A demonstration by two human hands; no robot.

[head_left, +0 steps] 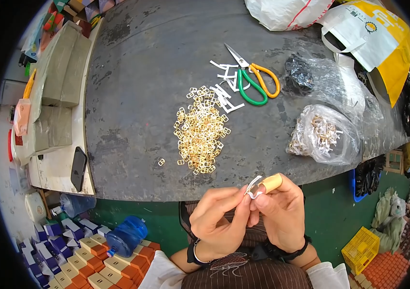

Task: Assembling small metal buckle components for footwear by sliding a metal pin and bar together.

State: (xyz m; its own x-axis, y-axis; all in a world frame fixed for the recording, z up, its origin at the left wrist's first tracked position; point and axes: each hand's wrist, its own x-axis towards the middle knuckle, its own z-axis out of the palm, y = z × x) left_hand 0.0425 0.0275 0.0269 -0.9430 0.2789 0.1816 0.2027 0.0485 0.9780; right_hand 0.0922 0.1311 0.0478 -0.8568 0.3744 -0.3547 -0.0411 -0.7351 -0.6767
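Note:
Just off the table's near edge, my left hand [222,220] and my right hand [282,212] meet fingertip to fingertip. Both pinch a short white strip [254,181], bent into a loop; a small gold glint shows at it, but its exact shape is partly hidden by my fingers. A yellowish cover wraps my right index finger. Beyond my hands lies a heap of small gold buckles [199,137], with one loose buckle [161,162] to its left. Several cut white strips [224,98] lie at the heap's far right, beside open scissors [253,77] with one green and one orange handle.
A see-through bag [327,137] of strips with buckles sits on the dark table [128,96] at right. Behind it are crumpled plastic and a white-and-yellow bag [373,43]. A phone [78,168] lies at left. Blue bottles [127,236] and a yellow crate [360,250] stand below.

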